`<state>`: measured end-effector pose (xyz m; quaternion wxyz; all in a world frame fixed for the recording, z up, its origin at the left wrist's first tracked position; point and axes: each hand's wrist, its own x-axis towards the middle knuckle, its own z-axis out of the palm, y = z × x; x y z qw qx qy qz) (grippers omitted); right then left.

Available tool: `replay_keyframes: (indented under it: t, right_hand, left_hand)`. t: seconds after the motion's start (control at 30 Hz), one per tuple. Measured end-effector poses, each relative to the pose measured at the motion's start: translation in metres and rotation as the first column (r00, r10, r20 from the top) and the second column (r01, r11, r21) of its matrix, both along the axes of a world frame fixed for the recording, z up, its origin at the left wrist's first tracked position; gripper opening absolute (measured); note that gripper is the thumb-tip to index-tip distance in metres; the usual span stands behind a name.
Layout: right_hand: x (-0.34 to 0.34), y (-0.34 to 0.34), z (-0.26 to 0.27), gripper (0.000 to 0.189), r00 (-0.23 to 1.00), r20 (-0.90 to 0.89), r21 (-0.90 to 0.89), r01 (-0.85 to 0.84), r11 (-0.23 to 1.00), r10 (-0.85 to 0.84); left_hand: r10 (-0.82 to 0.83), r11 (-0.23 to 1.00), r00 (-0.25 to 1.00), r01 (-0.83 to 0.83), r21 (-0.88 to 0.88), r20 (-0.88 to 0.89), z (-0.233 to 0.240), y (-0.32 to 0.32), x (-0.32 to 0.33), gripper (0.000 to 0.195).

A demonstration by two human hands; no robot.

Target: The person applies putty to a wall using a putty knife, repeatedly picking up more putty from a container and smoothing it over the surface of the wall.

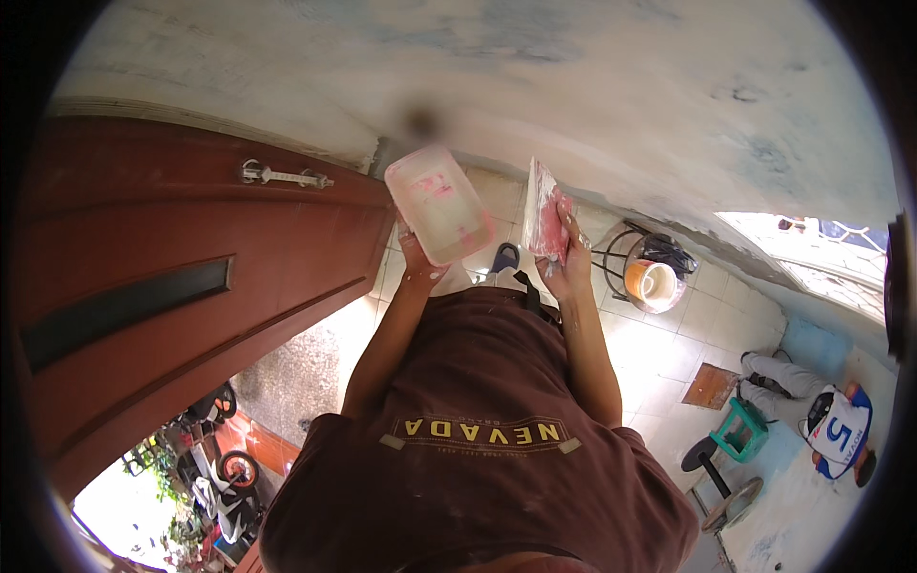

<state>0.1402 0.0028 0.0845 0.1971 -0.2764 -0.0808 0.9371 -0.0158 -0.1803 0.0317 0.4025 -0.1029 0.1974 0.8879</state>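
Note:
My left hand (421, 259) holds a shallow plastic tray (440, 208) from below; pale material and pink smears show inside it. In my right hand (571, 261) is a broad red spreader blade (550, 222), coated with whitish filler, its wide edge pointing up. The tray and the blade are apart, both held before my body near a patchy, filler-smeared wall (573, 93). Whitish spots mark my fingers and wrists.
A red wooden door (143, 243) with a handle stands at the left. Right of me, a stool (670, 294) bears an orange tub (648, 281) and a dark bag. Farther right are a green plastic stool (741, 430) and another person (834, 430); motorcycles stand outside, lower left.

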Motion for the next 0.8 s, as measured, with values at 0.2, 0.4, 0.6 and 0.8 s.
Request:
replay_keyframes:
  t: [0.2,0.4,0.6,0.8]
  right_hand:
    - [-0.095,-0.021,-0.079,0.027,0.966,0.250,0.283,-0.007,0.959,-0.067]
    - [-0.229,-0.026,-0.176,0.020,0.979,0.201,0.147,-0.048,0.988,0.018]
    - [-0.337,-0.047,-0.210,0.015,0.957,0.207,0.060,0.194,0.979,-0.203]
    - [-0.395,-0.057,-0.109,0.015,0.900,0.072,0.230,0.404,0.885,-0.429]
  left_hand:
    - [-0.261,0.791,0.662,-0.272,-0.549,-0.703,-0.021,-0.074,-0.030,0.063]
    - [0.045,0.926,0.989,-0.093,-0.366,-0.138,-0.053,-0.127,-0.071,0.063]
    - [-0.057,0.995,0.996,0.051,-0.092,-0.069,-0.040,-0.158,-0.137,0.063]
    - [-0.181,0.983,0.982,0.182,-0.012,0.053,-0.065,-0.177,-0.216,0.057]
